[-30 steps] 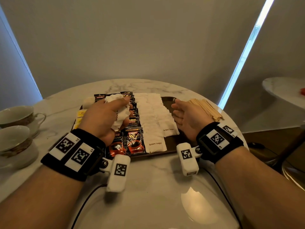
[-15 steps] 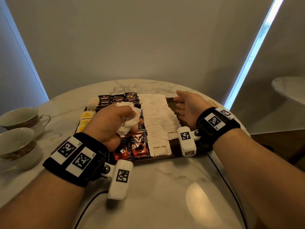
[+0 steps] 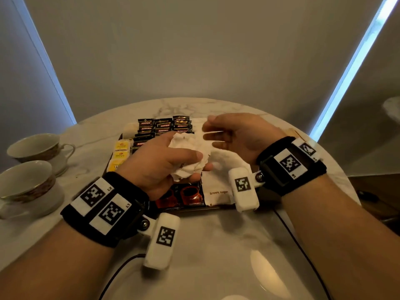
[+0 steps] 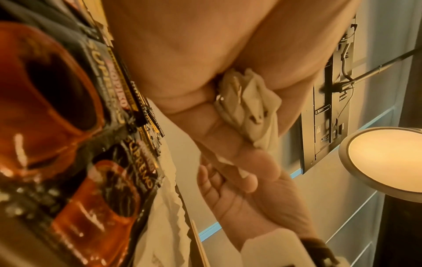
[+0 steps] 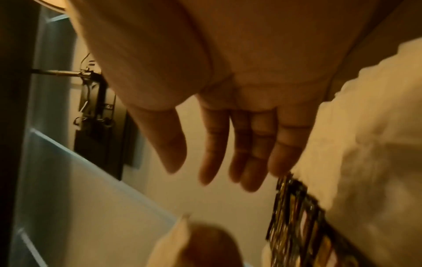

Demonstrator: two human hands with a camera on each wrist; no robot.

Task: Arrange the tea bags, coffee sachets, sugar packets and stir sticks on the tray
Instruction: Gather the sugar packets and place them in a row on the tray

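Left hand [image 3: 161, 163]: fingers and thumb curled, clutching a crumpled white packet wad [image 3: 190, 158]. Right hand [image 3: 236, 135]: fingers extended, relaxed, palm turned leftward, just beside left hand. 2 forearms converge, wrists banded.

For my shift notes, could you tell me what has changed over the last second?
The right hand, open and empty, swung left from beside the tray toward the left hand. The left hand kept gripping its crumpled white packets. The sachet rows on the tray look unchanged.
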